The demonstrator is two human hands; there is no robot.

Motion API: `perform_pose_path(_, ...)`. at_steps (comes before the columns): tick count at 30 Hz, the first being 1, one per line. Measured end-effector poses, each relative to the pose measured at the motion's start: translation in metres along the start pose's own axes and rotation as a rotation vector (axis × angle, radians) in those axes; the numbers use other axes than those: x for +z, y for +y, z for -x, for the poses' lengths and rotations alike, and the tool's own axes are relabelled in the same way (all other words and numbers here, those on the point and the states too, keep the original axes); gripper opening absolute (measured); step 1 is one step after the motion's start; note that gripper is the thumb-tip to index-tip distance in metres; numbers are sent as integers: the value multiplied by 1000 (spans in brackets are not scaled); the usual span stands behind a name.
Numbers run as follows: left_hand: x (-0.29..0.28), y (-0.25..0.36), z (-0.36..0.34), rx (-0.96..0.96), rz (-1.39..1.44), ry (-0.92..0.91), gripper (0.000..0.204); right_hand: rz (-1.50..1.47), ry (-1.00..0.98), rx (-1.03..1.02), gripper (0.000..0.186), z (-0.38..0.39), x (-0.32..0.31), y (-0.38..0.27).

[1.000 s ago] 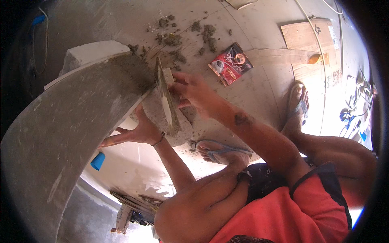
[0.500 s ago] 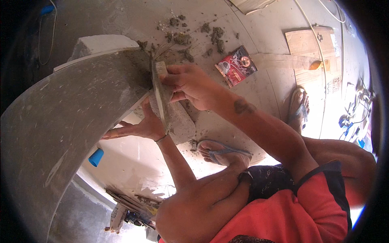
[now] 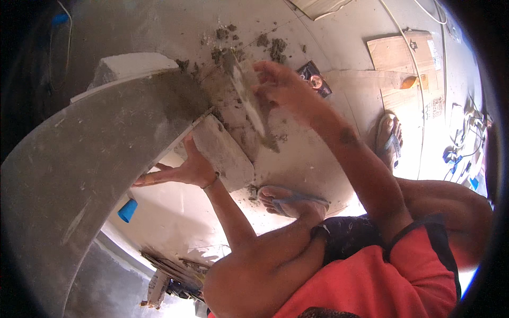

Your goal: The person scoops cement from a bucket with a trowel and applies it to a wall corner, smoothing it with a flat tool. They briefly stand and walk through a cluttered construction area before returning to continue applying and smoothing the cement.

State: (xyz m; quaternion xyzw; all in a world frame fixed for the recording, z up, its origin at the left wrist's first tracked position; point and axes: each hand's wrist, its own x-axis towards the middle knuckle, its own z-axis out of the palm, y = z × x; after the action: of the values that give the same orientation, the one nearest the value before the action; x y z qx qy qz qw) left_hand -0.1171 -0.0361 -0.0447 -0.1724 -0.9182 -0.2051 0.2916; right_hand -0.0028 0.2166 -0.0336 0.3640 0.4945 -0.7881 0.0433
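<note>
A curved grey concrete slab (image 3: pixel 101 143) sweeps across the left side, with a darker, damp-looking patch of mortar (image 3: pixel 183 93) at its far end. My right hand (image 3: pixel 286 93) is closed around a plastering float (image 3: pixel 248 100), a thin flat tool seen edge-on and blurred by motion. It is held off the slab's end, to the right of it. My left hand (image 3: pixel 193 168) has its fingers spread and reaches to the slab's near edge, where the fingertips are partly hidden. Just right of that hand, a pale block (image 3: pixel 225 148) sits by the slab.
Crumbs of mortar (image 3: pixel 277 50) litter the floor beyond the float. A dark and red packet (image 3: pixel 315 79) lies partly behind my right hand. Flattened cardboard (image 3: pixel 395 58) and a cable (image 3: pixel 419 79) are at right. A white block (image 3: pixel 135 66) is behind the slab; a blue cup (image 3: pixel 126 210) lies below it.
My right hand has drawn the float away from the slab's end, to the right, uncovering the pale block. The left hand has stayed about where it was.
</note>
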Motion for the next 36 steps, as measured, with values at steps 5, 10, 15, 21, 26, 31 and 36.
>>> perform_pose_path(5,-2,5,1,-37,-16,-12,131,-191,-179,8,45,-6,1,9)
perform_pose_path(10,-2,7,-1,-23,-12,-4,131,-63,-190,93,43,-8,1,8)
perform_pose_path(15,-1,3,-1,-17,9,-8,132,-34,-190,82,46,-49,30,17)
perform_pose_path(21,-2,-1,0,-22,22,-13,134,103,-107,115,48,-86,49,11)
perform_pose_path(26,-2,5,-1,-96,-2,-30,137,-85,-145,68,53,-72,31,-1)
perform_pose_path(31,-4,12,-2,-128,56,-46,139,-15,-121,64,57,-56,24,-12)
perform_pose_path(36,-5,9,-3,-98,51,-38,140,108,-253,-131,57,-52,26,-10)
